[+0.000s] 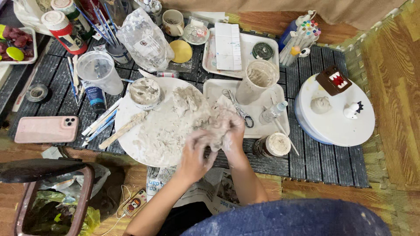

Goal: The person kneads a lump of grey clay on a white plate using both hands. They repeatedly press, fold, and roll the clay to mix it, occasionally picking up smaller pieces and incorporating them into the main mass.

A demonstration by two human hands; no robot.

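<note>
Grey wet clay lump (217, 131) squeezed between both hands, left hand (196, 154) cupping beneath, right hand (232, 131) fingers curled tight over it, just above the clay-smeared round white board (144, 140), scissors (238, 109) beside.

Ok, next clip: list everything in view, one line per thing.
clay lump: 1, grey, between both hands
round board: 1, white, clay-smeared, mat centre
tub: 1, grey clay inside, on board
trays: 2, white, right of board
scissors: 1, on near tray
cup: 1, clay-coated, between trays
turntable: 1, white, far right, three small figures on it
phone: 1, pink, left
bin: 1, brown, bottom left
left hand: clay-covered, on lump
right hand: clay-covered, on lump
</note>
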